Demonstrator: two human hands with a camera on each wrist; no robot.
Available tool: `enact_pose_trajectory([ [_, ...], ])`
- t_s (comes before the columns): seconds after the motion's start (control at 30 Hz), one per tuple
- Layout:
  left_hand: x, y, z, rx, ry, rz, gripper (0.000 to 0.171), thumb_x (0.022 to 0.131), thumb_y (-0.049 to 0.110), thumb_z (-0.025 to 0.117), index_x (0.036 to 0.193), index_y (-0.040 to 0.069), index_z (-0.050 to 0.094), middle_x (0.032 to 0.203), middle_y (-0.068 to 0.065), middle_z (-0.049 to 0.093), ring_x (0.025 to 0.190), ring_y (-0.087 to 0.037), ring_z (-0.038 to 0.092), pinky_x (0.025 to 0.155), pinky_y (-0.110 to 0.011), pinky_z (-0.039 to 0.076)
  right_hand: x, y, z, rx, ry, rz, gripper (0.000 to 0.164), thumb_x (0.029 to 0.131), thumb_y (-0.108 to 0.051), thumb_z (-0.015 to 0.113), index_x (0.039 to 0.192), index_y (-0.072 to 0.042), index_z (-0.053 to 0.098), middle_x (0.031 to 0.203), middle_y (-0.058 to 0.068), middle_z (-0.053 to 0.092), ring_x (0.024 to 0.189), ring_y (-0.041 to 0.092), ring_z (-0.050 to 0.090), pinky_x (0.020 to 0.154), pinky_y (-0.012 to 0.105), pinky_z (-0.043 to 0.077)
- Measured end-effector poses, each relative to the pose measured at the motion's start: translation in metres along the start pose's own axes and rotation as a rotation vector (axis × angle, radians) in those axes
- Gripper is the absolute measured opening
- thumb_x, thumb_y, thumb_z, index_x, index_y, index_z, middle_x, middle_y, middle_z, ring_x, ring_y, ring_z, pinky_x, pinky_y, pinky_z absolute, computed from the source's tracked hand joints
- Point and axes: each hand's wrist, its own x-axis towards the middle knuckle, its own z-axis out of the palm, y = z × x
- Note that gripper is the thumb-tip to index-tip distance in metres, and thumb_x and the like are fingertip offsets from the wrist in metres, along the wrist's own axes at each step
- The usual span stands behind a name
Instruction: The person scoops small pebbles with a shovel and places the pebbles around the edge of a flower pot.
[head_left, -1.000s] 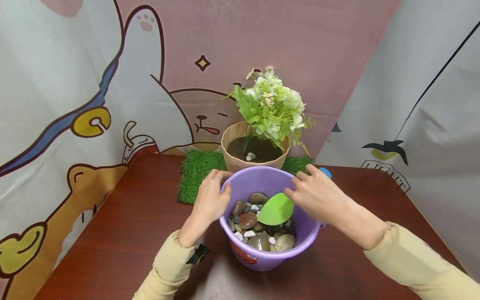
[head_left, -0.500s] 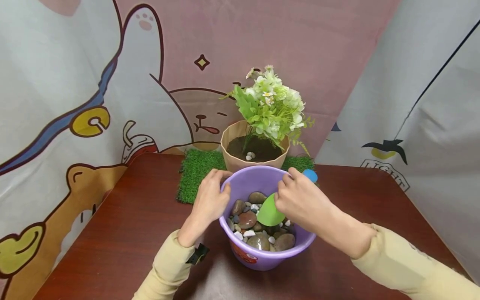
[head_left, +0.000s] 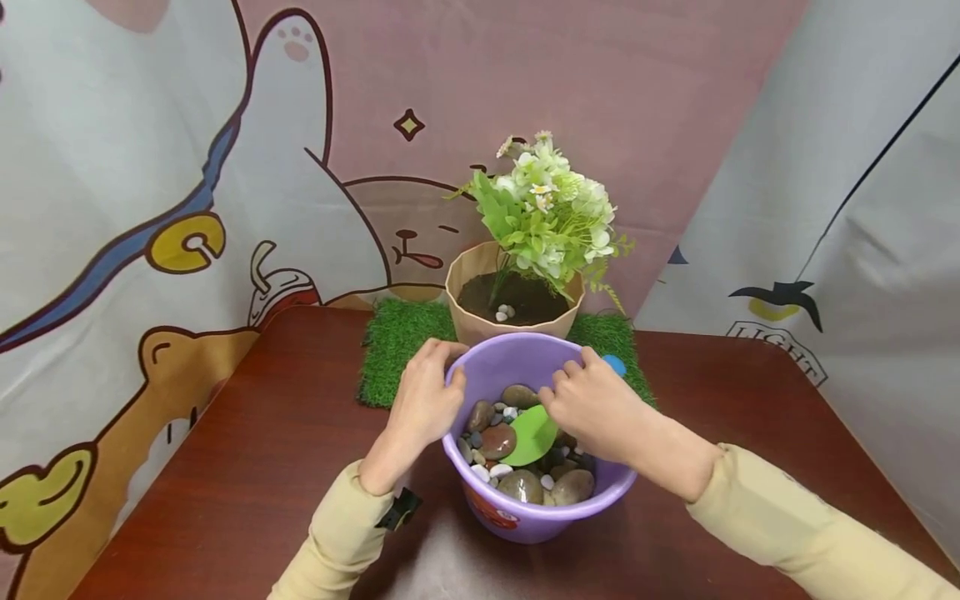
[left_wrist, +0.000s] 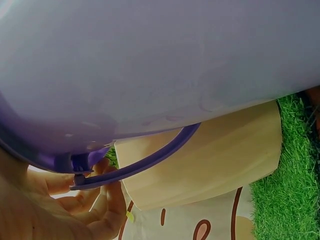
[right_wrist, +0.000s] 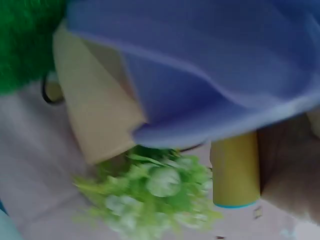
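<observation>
One green scoop (head_left: 531, 437), tilted over stones (head_left: 521, 486) inside purple bucket (head_left: 517, 362). Right hand (head_left: 596, 408) clamped round scoop's yellow handle (right_wrist: 236, 172); left hand (head_left: 426, 392) pinches bucket's left rim (head_left: 448, 442). Flowerpot (head_left: 471, 327) beyond, far side. Advisable: rim braced, scoop slid low beneath stones.

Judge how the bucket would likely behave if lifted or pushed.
The bucket is probably heavy, since many stones lie inside. It looks like smooth, stiff plastic, so it likely keeps its shape. With the stones low inside, it seems unlikely to tip under a gentle push.
</observation>
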Motion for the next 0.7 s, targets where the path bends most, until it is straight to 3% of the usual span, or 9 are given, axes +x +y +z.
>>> enact_pose_trajectory([
  [0.27,0.000,0.000,0.000,-0.002,0.004,-0.001,0.024,0.088,0.009,0.055,0.108,0.005,0.067,0.104,-0.010,0.063,0.092,-0.026,0.061,0.080,-0.041,0.049,-0.011,0.000,0.022,0.115,-0.029,0.086,0.037,0.051,-0.018,0.082,0.071,-0.011,0.053,0.061,0.004,0.050,0.059,0.024,0.049,0.059,0.038,0.035],
  [0.7,0.000,0.000,0.001,-0.024,0.004,0.008,0.024,0.087,0.009,0.055,0.108,0.004,0.066,0.103,-0.011,0.063,0.091,-0.026,0.062,0.079,-0.040,0.049,-0.010,0.004,0.038,0.176,0.037,0.076,0.027,0.058,-0.010,0.075,0.075,-0.011,0.053,0.064,0.002,0.051,0.063,0.023,0.051,0.061,0.035,0.035],
])
